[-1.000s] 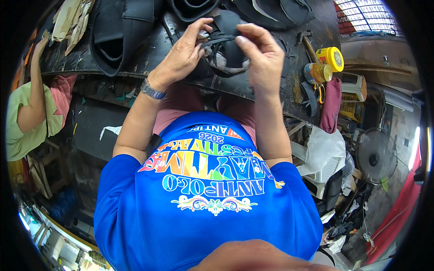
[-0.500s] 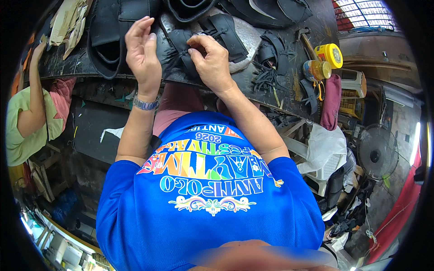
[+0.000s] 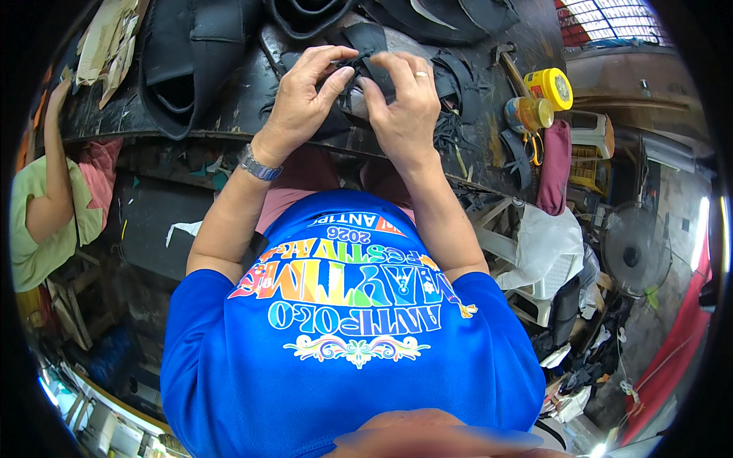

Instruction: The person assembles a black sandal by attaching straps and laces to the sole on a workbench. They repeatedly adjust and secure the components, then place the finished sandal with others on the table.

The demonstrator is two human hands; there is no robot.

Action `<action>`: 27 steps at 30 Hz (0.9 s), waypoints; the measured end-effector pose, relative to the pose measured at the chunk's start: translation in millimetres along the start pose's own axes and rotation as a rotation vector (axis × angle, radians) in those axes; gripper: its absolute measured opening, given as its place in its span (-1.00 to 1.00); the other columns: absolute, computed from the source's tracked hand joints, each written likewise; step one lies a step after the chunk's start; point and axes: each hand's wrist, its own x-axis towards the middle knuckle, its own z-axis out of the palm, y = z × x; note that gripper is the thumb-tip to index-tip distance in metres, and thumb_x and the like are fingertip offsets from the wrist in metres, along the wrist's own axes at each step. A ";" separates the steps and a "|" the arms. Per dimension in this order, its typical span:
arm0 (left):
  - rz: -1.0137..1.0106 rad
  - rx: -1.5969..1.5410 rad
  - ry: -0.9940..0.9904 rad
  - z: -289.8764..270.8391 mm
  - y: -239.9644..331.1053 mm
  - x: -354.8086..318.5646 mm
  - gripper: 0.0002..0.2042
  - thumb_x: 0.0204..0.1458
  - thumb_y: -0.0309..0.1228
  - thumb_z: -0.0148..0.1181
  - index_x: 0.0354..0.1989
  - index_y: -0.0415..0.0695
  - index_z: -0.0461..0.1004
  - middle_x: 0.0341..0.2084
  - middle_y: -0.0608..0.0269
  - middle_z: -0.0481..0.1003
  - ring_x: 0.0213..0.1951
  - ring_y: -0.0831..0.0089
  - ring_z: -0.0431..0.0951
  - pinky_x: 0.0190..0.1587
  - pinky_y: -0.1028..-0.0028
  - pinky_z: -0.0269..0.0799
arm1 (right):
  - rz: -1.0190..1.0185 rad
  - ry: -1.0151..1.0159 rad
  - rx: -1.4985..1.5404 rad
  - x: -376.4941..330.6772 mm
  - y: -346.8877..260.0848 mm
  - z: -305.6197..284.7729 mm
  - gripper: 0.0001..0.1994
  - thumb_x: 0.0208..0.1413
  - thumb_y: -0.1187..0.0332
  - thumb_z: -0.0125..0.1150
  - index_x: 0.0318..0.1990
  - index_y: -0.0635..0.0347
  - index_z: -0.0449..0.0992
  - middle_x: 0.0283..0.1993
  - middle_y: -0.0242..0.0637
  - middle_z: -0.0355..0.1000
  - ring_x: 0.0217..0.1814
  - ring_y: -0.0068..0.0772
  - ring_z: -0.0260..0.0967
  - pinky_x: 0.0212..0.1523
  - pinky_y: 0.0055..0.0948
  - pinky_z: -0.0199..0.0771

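My left hand (image 3: 305, 95) and my right hand (image 3: 406, 103) meet above the dark workbench, thumbs and forefingers bent toward each other. Between the fingertips is a black strap piece (image 3: 363, 59) with thin cut ends, and both hands pinch it. Fingers cover part of that piece. Under and behind it lie a grey stone-like slab (image 3: 397, 40) and more black straps. Just right of my right hand rests a bundle of black strap pieces (image 3: 456, 80) with fringed ends.
Large black pouch-like pieces (image 3: 172, 84) lie at the left of the bench. To the right are a hammer (image 3: 510, 65), a yellow-lidded jar (image 3: 551, 88), a second jar (image 3: 531, 113) and orange-handled scissors (image 3: 533, 149). A co-worker's arm (image 3: 53, 145) reaches the bench at far left.
My left hand has come down and right, from raised with fingers stretched to pinching. My right hand has shifted right. Both now meet at the black strap piece.
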 end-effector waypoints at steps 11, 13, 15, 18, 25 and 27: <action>0.227 0.442 -0.169 7.1 3.0 0.8 -0.59 0.25 -0.37 0.23 0.27 -0.12 0.49 0.26 0.04 0.45 0.28 0.05 0.44 0.34 0.20 0.33 | 0.139 -0.021 -0.017 9.4 69.8 -55.1 -0.79 0.09 0.40 0.42 -0.11 0.21 0.70 -0.04 -0.10 0.63 0.02 -0.17 0.60 0.09 -0.32 0.54; 0.216 0.483 -0.190 8.6 3.8 -0.1 -0.57 0.24 -0.37 0.24 0.28 -0.12 0.47 0.27 0.04 0.43 0.30 0.03 0.41 0.34 0.19 0.32 | 0.296 -0.044 -0.318 11.9 91.4 -77.3 -0.74 0.10 0.26 0.39 -0.09 0.15 0.70 -0.06 -0.07 0.60 0.07 -0.04 0.51 0.14 -0.18 0.50; 0.212 0.506 -0.196 10.4 4.9 -0.6 -0.56 0.23 -0.37 0.25 0.29 -0.11 0.46 0.28 0.03 0.41 0.31 0.02 0.39 0.35 0.18 0.32 | 0.424 -0.167 -0.534 8.3 108.9 -88.7 -0.64 0.09 0.17 0.41 -0.01 0.14 0.68 -0.01 0.00 0.58 0.08 0.01 0.50 0.14 -0.16 0.48; 0.209 0.514 -0.198 12.0 5.6 -1.2 -0.56 0.22 -0.38 0.26 0.29 -0.11 0.46 0.29 0.03 0.38 0.31 0.01 0.38 0.35 0.18 0.31 | 0.530 -0.232 -0.322 -1.6 124.1 -90.6 -0.62 0.07 0.19 0.44 0.00 0.17 0.67 0.03 0.01 0.55 -0.01 0.06 0.53 0.07 -0.15 0.51; 0.225 0.539 -0.210 10.5 3.7 -2.6 -0.52 0.20 -0.40 0.28 0.31 -0.11 0.43 0.29 0.03 0.35 0.32 0.00 0.37 0.36 0.16 0.31 | 0.337 -0.049 -0.384 -14.7 128.0 -81.2 -0.70 -0.03 0.32 0.54 -0.17 0.27 0.65 -0.17 -0.13 0.54 -0.09 -0.14 0.52 -0.03 -0.30 0.48; 0.231 0.528 -0.207 11.0 4.9 -2.1 -0.51 0.19 -0.40 0.30 0.31 -0.10 0.43 0.28 0.02 0.36 0.31 0.00 0.37 0.36 0.17 0.31 | 0.274 -0.025 -0.393 -12.5 128.3 -83.1 -0.70 -0.06 0.36 0.55 -0.18 0.28 0.65 -0.19 -0.16 0.53 -0.10 -0.18 0.51 -0.04 -0.33 0.46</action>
